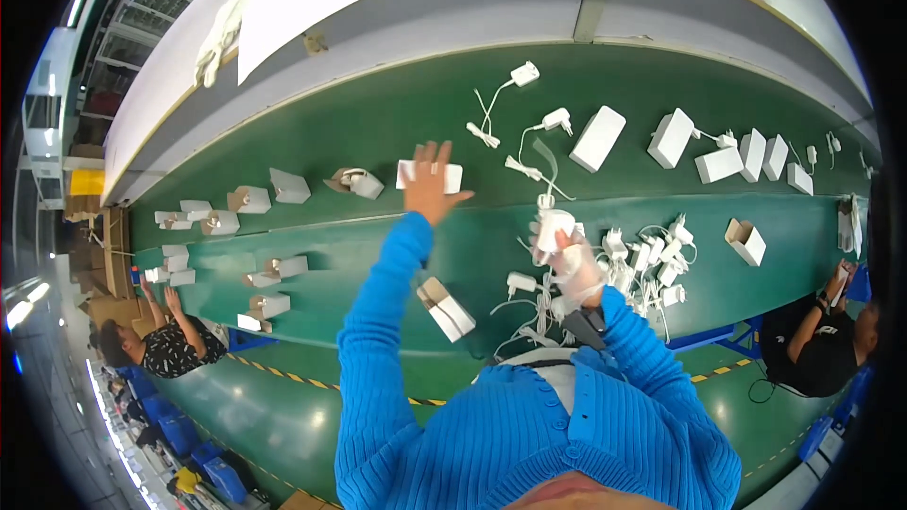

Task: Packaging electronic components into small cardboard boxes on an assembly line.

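My left hand (435,187) is stretched out with its fingers spread, lying over a small white box (453,178) on the far strip of the green bench. Whether the palm presses on the box cannot be seen. In a thin clear glove, my right hand (578,269) is closed around a white power adapter (556,225), its cable end pointing away from me. Just right of that hand lies a pile of white adapters with cables (652,260). An open white box (446,310) rests on the near strip between my arms.
More white boxes (598,139) and single adapters (524,74) lie along the far strip. Opened boxes (289,186) spread to the left, and another open box (745,242) sits at right. Other people (170,340) work at both ends. A low partition (425,33) borders the bench's far side.
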A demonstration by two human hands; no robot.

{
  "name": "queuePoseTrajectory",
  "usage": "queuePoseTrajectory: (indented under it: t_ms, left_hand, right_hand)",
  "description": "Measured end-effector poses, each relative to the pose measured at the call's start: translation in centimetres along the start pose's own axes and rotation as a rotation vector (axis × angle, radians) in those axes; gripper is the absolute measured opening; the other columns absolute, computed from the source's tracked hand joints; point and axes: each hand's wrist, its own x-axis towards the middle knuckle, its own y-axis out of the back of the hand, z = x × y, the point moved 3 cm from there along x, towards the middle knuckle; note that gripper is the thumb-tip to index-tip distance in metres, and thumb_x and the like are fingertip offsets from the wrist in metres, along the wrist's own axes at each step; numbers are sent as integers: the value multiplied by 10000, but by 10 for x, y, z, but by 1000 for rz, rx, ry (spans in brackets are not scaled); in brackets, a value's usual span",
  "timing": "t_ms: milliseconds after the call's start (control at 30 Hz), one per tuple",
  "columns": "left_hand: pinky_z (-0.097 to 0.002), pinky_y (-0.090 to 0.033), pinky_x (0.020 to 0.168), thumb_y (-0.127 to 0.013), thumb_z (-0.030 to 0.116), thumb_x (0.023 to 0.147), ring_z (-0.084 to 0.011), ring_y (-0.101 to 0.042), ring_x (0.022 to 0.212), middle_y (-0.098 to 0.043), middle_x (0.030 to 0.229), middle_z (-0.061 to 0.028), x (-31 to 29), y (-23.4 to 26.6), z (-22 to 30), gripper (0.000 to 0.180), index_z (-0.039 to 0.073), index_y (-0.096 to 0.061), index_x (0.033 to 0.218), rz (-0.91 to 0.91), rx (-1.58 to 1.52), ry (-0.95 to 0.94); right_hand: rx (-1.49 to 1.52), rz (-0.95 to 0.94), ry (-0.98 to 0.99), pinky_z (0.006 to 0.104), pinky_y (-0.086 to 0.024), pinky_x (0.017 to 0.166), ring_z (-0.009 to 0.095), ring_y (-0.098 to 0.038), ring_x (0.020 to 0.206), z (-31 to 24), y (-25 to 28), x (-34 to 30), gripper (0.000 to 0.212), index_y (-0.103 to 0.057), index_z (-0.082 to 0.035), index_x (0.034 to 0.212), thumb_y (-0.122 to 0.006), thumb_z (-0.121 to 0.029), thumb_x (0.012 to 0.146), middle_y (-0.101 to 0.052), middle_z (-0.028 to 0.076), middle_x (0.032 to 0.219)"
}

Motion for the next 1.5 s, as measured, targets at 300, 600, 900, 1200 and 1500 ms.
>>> queuePoseTrajectory:
  t_ms: [300,600,900,1200,1500]
  left_hand:
    - [-499,-318,1008,-838,282,506,-330,-440,1169,-486,1234,-89,3,-60,-116,929,113,-387,1300,-478,-352,141]
    - [-361,-409,933,-831,144,510,-303,-496,1093,-518,1134,-124,-19,23,0,809,67,-459,1225,-370,-1073,-59]
    - [-374,-439,904,-848,182,515,-263,-488,1121,-503,1167,-120,-45,29,71,815,44,-471,1224,-274,-985,-197]
    - [-369,-419,930,-865,245,517,-260,-514,1093,-539,1160,-130,-65,9,81,828,24,-484,1218,-274,-1045,-140]
    - [-368,-421,918,-859,254,543,-248,-536,1057,-538,1162,-120,-42,7,49,788,23,-484,1198,-56,-1047,-11]
  right_hand:
    - [-592,-171,-182,262,-446,669,109,-522,755,-42,20,-14,381,-513,-55,1189,-563,-287,891,-599,50,988]
    - [-1565,-571,380,354,-466,731,267,-569,803,-92,-65,3,344,-569,-16,1059,-642,-191,772,-588,126,859]
    - [-2503,-406,774,380,-487,687,310,-595,828,-73,-109,-6,287,-584,5,882,-695,-145,665,-589,143,807]
    - [-2117,-580,678,386,-503,669,327,-620,806,-72,-92,4,252,-571,-9,958,-610,-62,715,-613,147,863]
    - [-1755,-734,924,353,-489,766,305,-583,954,-64,-94,50,293,-567,-87,1084,-558,-65,791,-577,150,1076]
